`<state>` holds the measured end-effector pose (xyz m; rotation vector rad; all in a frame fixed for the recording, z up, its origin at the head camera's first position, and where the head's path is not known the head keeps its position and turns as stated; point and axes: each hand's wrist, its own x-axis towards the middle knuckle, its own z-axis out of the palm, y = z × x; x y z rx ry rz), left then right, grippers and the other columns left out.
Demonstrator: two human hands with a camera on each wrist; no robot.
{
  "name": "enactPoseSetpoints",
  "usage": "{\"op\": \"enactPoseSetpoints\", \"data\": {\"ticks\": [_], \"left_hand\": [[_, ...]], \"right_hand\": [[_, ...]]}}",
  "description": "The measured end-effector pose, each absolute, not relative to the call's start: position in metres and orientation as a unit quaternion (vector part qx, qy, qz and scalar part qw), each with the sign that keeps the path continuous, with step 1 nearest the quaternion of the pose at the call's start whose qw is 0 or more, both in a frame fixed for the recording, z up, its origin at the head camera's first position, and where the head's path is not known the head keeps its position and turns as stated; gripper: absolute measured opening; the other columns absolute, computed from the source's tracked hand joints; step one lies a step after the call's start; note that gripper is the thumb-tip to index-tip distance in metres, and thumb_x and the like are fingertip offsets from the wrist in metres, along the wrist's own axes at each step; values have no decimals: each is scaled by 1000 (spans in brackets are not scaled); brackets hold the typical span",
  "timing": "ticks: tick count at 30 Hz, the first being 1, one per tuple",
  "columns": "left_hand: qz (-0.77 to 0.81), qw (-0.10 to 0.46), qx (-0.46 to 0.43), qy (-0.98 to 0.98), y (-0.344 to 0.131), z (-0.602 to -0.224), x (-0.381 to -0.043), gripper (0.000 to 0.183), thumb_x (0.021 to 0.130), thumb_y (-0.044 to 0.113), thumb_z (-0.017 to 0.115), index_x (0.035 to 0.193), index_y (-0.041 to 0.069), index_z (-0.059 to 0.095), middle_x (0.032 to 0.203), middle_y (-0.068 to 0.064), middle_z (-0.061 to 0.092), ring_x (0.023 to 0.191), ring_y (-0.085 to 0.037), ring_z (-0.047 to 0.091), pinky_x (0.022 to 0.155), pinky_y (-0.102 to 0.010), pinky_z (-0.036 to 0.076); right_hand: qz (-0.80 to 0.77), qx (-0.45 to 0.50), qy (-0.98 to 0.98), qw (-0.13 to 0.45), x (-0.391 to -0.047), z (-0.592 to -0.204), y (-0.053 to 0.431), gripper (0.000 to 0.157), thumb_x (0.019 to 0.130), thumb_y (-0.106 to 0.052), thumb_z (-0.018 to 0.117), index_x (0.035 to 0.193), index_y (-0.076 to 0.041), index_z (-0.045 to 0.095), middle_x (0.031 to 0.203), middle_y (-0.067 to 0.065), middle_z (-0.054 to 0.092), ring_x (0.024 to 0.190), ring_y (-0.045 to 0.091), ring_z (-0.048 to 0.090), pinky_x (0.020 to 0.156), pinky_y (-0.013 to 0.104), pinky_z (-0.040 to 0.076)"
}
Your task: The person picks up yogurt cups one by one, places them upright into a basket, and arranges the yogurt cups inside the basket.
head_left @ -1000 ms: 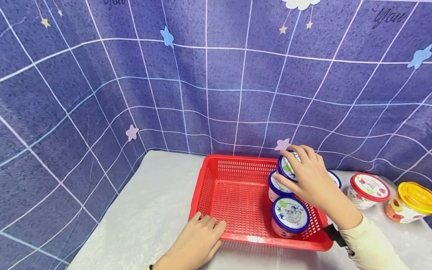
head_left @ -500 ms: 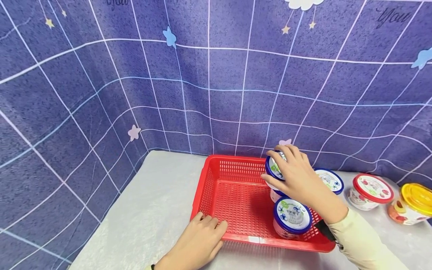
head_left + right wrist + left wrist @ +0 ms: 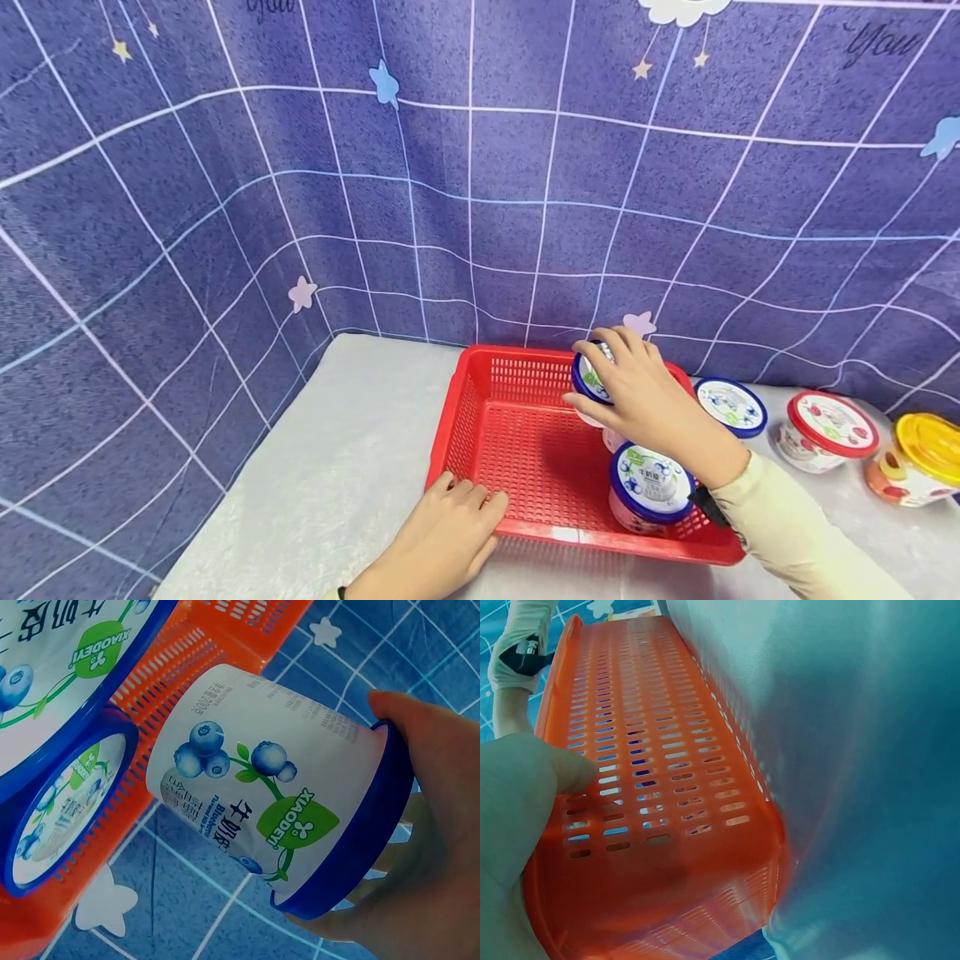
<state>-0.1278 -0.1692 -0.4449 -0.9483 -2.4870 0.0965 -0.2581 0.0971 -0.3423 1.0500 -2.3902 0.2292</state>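
Note:
By its blue lid, my right hand (image 3: 641, 392) holds a blueberry yogurt tub (image 3: 247, 772) above the back right part of the red perforated basket (image 3: 525, 533). In the right wrist view this tub hangs tilted, its white printed side showing. Below and in front, another blue-lidded tub (image 3: 651, 483) stands in the basket's front right corner. A further tub (image 3: 71, 806) shows at the lower left of the right wrist view; my hand mostly hides it in the head view. My left hand (image 3: 431, 533) grips the basket's front left rim, its thumb (image 3: 574, 772) against the outer wall.
To the right of the basket stand a blue-lidded tub (image 3: 729, 407), a red-lidded tub (image 3: 831, 425) and a yellow-lidded tub (image 3: 918, 458). A purple grid-patterned curtain (image 3: 510, 208) hangs behind the pale table (image 3: 300, 483).
My right hand has carried the blueberry yogurt tub leftward, across the basket's back right part. The tub at the right outside the basket shows more fully. My left hand stays on the rim.

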Motion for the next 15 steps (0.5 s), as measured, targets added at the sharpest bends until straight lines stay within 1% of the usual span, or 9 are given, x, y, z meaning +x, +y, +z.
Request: {"op": "enactPoseSetpoints", "data": {"ticks": [7,11,15], "left_hand": [[38,224,-343,-912,-171,-446,-126,28,82,36,70,101,18,59,78,5,61,74,-14,61,71,-34,41],[39,218,-342,-913,-171,-445,-126,28,82,36,70,102,18,59,79,5,61,75,-14,61,72,-34,41],[38,222,-344,-912,-170,-444,-127,27,82,35,70,100,18,59,77,5,60,74,-14,60,71,-34,40]], "right_hand": [[76,391,-889,228,-264,-346,83,67,88,-55,66,132,-6,55,131,19,54,121,38,46,89,61,42],[63,392,-891,221,-269,-347,76,68,89,-57,64,133,-7,55,131,18,53,120,37,47,86,59,45],[60,396,-891,214,-275,-352,72,68,88,-56,67,133,-6,56,130,18,53,119,37,47,84,58,47]]}}
